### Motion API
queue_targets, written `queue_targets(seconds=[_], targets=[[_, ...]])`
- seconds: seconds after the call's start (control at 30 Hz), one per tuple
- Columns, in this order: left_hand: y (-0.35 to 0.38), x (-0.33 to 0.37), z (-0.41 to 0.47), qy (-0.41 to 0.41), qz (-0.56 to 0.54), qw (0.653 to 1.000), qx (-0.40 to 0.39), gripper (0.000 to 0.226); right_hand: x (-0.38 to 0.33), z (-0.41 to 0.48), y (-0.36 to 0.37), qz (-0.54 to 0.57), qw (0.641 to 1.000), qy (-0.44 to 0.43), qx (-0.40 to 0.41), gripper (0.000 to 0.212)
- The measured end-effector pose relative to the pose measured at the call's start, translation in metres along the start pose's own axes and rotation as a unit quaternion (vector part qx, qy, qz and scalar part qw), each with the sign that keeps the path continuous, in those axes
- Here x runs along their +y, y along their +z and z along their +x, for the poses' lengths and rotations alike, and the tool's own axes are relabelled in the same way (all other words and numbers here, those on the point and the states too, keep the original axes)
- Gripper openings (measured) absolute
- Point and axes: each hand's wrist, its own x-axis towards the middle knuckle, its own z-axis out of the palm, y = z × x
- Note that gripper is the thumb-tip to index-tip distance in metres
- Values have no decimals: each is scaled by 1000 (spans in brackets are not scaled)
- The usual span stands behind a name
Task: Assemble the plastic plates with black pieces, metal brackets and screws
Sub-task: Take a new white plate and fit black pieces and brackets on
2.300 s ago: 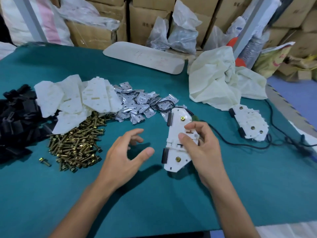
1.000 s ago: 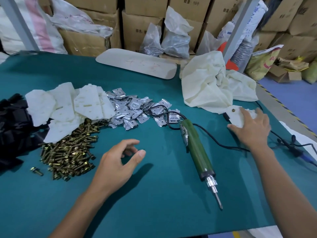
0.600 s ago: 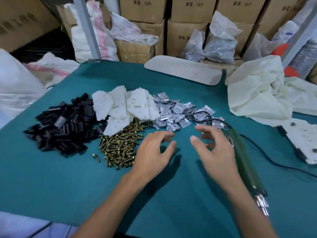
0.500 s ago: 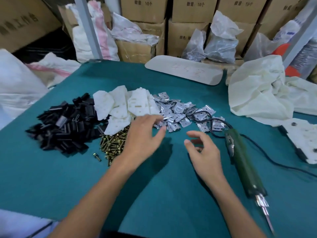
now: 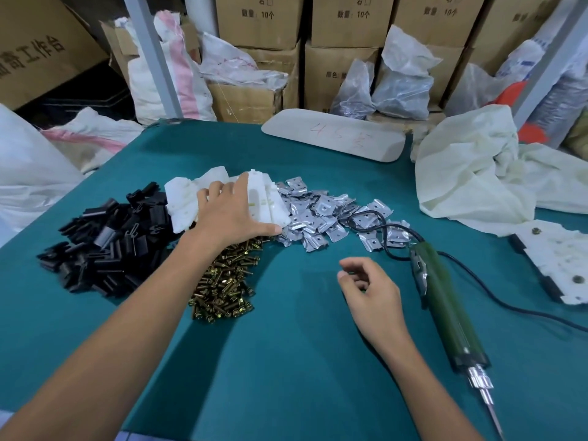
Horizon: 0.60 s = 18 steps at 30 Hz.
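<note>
Left hand (image 5: 230,211) spread flat on the white plastic plates (image 5: 265,200)

Top plate's long axis runs away from the viewer; right hand (image 5: 370,289), loosely curled and empty, has withdrawn nearer since before.

- The left hand (image 5: 230,211) is stretched far forward on a bare, straight forearm, palm down, fingers spread flat and thumb pointing right.
- The right hand (image 5: 369,288) sits nearer and to the right, loosely curled, thumb and fingertips bent inward with nothing between them, its bare forearm running back to the near right.
</note>
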Motion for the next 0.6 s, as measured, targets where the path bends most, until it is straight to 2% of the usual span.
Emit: queue_targets(seconds=[0.17, 0.3, 0.47, 0.6], targets=[[2, -3, 2, -9, -11, 1000, -10, 136, -1, 0, 0, -4, 1000, -1, -3, 14], [-1, 5, -10, 4, -55, 997, 59, 129, -3, -1, 0, -6, 1000, -4, -3, 19], [-4, 30, -61, 103, -209, 964, 128, 131, -5, 0, 1, 14, 1000, -1, 5, 22], [2, 52, -110, 146, -281, 940, 123, 133, -8, 0, -1, 51, 999, -3, 4, 18]])
